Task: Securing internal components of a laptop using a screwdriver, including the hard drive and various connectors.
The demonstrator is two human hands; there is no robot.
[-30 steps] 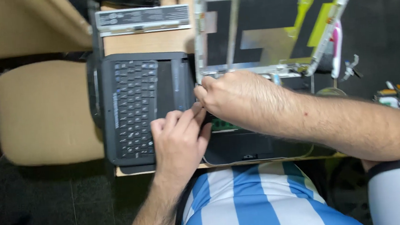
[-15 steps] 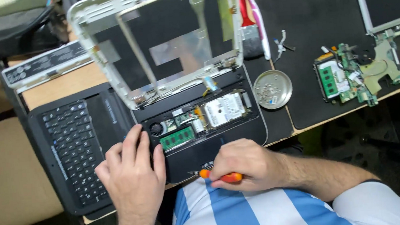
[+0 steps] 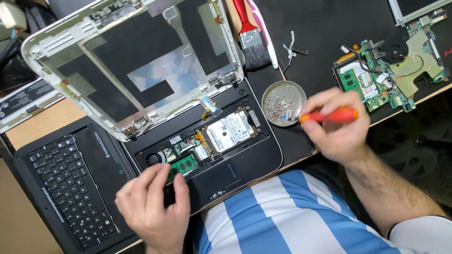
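Orange screwdriver (image 3: 328,116) sits pinched in my right hand (image 3: 336,129) beside the round metal dish (image 3: 283,102). My left hand (image 3: 154,202) rests loosely, fingers spread, on the opened laptop base (image 3: 239,163).

Screwdriver (image 3: 328,116) tip seemingly hidden by fingers

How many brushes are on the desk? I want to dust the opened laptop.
2, side by side just right of the raised screen frame: a red-handled paintbrush with dark bristles, and a slim pink-and-white brush along its right side. Others could lie out of view.

Bare mat (image 3: 336,21) right of brush (image 3: 251,39) passable; screw dish (image 3: 284,103) blocks front edge.
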